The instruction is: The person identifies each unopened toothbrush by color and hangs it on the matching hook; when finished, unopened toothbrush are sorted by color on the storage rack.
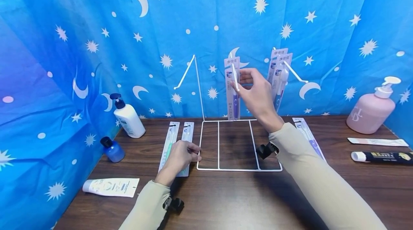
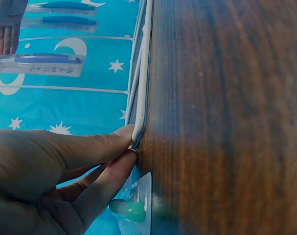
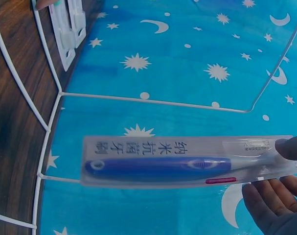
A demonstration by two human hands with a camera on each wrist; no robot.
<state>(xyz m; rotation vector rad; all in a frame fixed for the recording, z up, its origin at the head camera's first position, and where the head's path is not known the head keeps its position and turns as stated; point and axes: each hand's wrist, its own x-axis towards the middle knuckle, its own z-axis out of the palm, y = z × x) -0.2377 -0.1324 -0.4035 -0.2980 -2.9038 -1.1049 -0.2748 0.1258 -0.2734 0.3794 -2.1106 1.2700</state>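
Observation:
A white wire rack [image 1: 238, 169] stands on the table, its hooks rising at the back. My left hand [image 1: 180, 156] pinches the base wire [image 2: 141, 110] at its left side between thumb and finger. My right hand [image 1: 258, 90] holds a packaged purple toothbrush [image 3: 158, 166] by one edge, upright at the middle hook [image 1: 236, 77]. That hook's rod shows in front of the package. Two more packaged toothbrushes [image 1: 281, 79] hang from the right hook [image 1: 296, 72]. Nothing hangs on the left hook [image 1: 184, 72].
Two packaged toothbrushes [image 1: 169, 145] lie left of the rack, another [image 1: 309, 138] right. Leftward are a white pump bottle [image 1: 130, 120], blue bottle [image 1: 113, 150] and white tube [image 1: 113, 187]. Rightward are a pink pump bottle [image 1: 371, 113], slim packet [image 1: 377, 141] and black tube [image 1: 384, 156].

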